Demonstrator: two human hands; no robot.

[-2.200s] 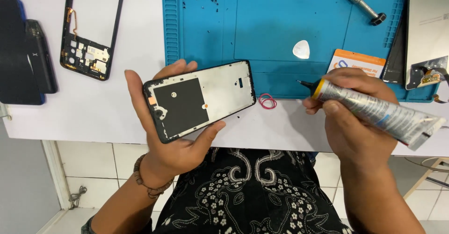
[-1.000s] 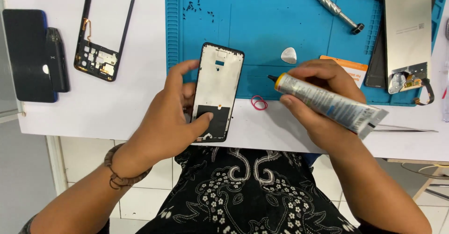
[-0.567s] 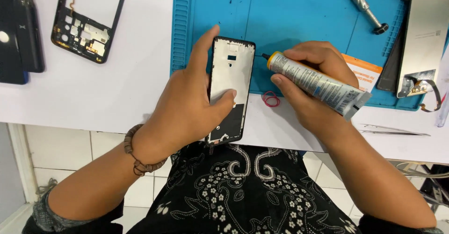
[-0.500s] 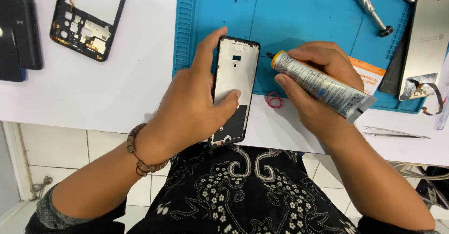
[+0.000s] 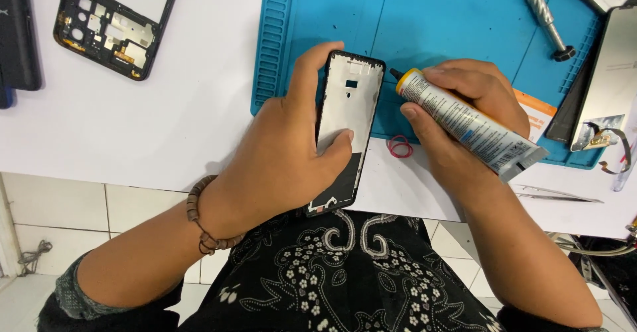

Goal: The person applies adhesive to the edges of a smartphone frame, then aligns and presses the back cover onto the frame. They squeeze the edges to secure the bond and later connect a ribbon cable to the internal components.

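While the left hand (image 5: 285,153) grips a black-rimmed phone frame (image 5: 346,129) upright, the right hand (image 5: 464,123) clasps a crimped metal glue tube (image 5: 468,123) over a ribbed blue mat (image 5: 424,20)

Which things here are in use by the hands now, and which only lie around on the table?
In use:
- phone frame, gripped by the left hand
- glue tube, held by the right hand, nozzle near the frame's upper edge

Lying about:
- second phone frame
- screwdriver
- red rubber band
- tweezers
- display panel
- blue mat
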